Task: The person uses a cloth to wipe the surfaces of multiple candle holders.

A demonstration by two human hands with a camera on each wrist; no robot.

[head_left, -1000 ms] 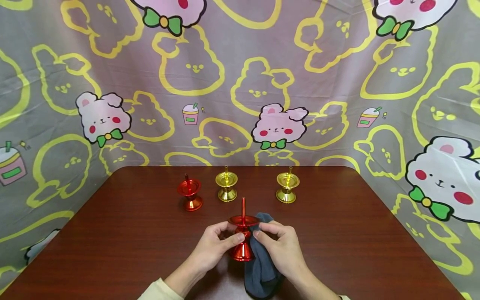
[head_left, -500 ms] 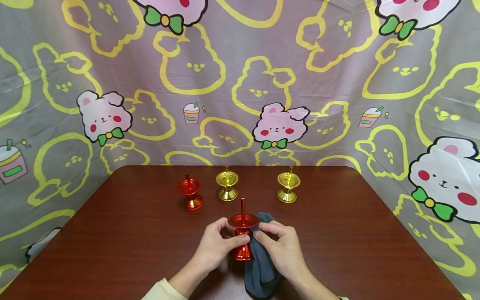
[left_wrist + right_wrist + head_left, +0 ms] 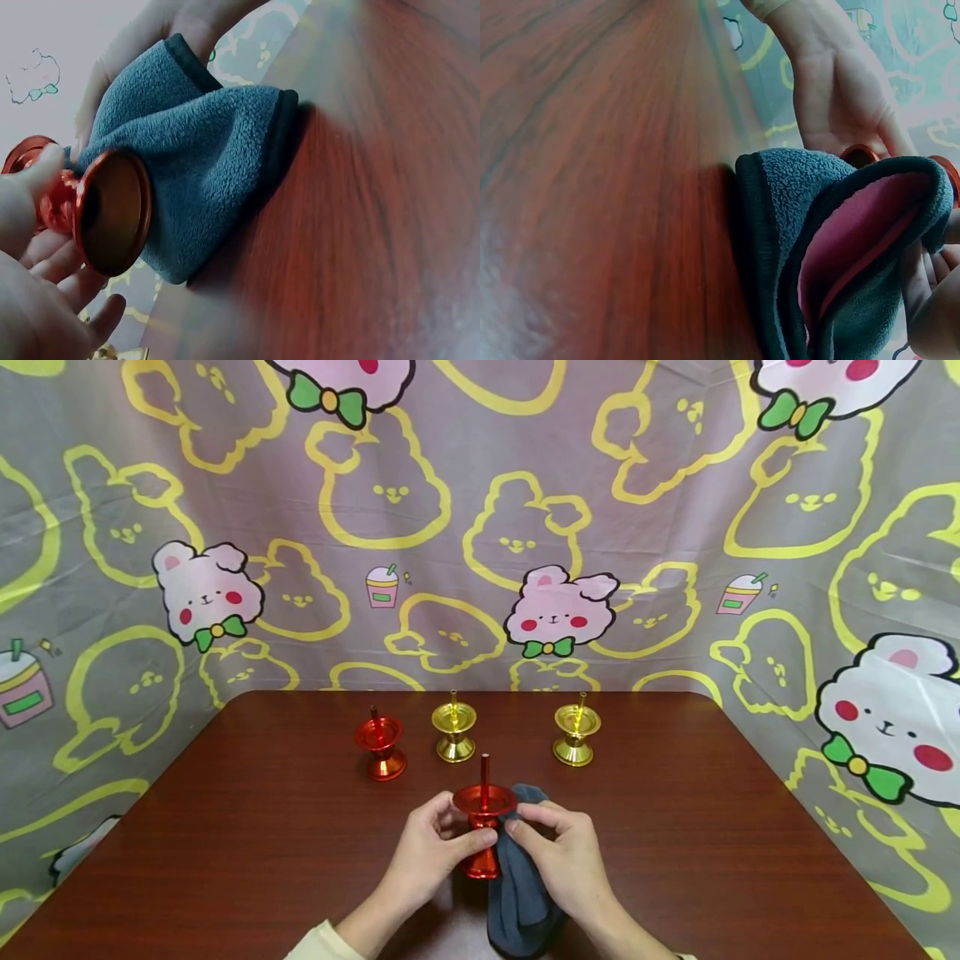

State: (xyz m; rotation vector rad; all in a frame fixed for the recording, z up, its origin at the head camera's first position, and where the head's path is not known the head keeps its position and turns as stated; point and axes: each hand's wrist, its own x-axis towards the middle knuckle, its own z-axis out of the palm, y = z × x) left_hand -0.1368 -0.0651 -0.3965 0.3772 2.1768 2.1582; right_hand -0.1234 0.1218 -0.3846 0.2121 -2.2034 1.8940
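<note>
The left hand [image 3: 431, 847] pinches the red candle holder [image 3: 482, 827] by its stem (lifted off the table [image 3: 247, 827]) so the right hand [image 3: 566, 860], gripping the grey cloth [image 3: 521, 893], reaches its sides.

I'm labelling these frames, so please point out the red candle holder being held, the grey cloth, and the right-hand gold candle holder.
red candle holder [image 3: 483, 800]: head view, on its dish.
grey cloth [image 3: 214, 161]: left wrist view, on its fleecy middle.
gold candle holder [image 3: 576, 722]: head view, on its cup.
</note>
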